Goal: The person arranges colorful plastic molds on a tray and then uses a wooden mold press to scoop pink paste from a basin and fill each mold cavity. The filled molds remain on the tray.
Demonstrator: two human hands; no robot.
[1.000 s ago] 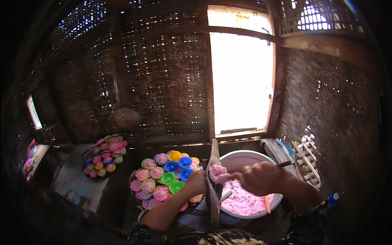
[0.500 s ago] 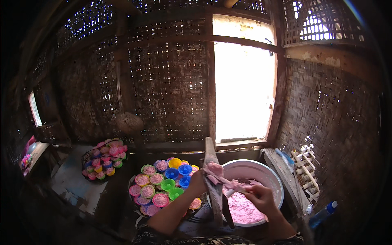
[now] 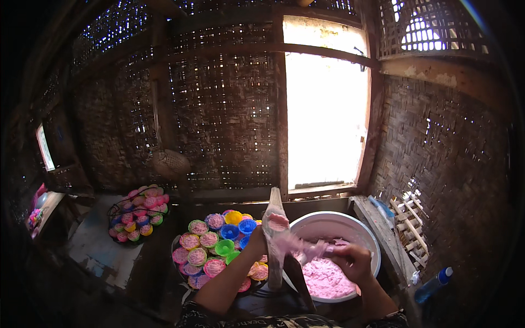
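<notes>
A pale wooden press point(image 3: 275, 206) stands tilted in front of me, with pink dough point(image 3: 278, 221) in its upper opening. My left hand point(image 3: 259, 244) is closed around the side of the press; its fingertips are hidden behind the wood. My right hand point(image 3: 353, 263) grips a slim utensil smeared with pink dough, blurred by motion, its tip near the press. Under that hand, a wide white basin point(image 3: 372, 236) holds a mass of wet pink dough point(image 3: 326, 280). Left of the press sit several colourful fluted moulds, many with pink dough swirls point(image 3: 214, 267), others bare, such as a blue mould point(image 3: 229, 232).
Another heap of filled moulds point(image 3: 139, 213) lies on a pale board point(image 3: 104, 246) at the left. A wooden plank point(image 3: 385, 246), a bamboo rack point(image 3: 411, 232) and a blue bottle point(image 3: 432, 287) are at the right. Woven walls surround a bright doorway point(image 3: 327, 120).
The dough-smeared utensil has moved down along the press, away from its upper opening. The press has shifted slightly left, and my right hand a little right and down.
</notes>
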